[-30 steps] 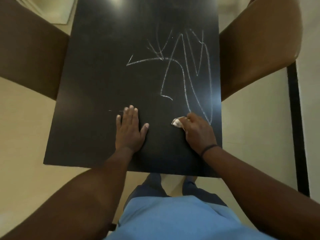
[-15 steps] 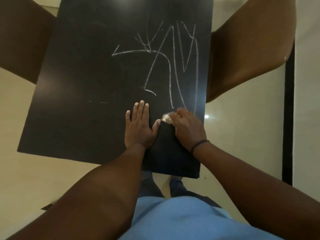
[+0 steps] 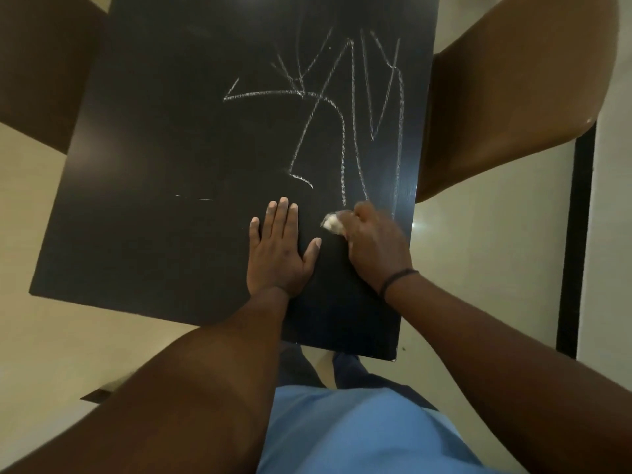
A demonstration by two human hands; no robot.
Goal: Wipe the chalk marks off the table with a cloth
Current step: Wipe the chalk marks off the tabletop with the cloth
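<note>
Cloth point(image 3: 332, 223), bunched in my right hand point(image 3: 374, 249), had slid back rightward to the chalk marks' point(image 3: 355, 131) lower ends; left hand point(image 3: 278, 249) stayed flat on the desk point(image 3: 154, 165). Most marks remained.

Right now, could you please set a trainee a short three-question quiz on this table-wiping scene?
1. True or false: the left hand lies flat on the table.
2. Which hand holds the cloth?
3. The chalk marks are: A) all gone, B) mostly still there, C) only on the left half.

Key: 1 true. 2 the right hand. 3 B.
</note>
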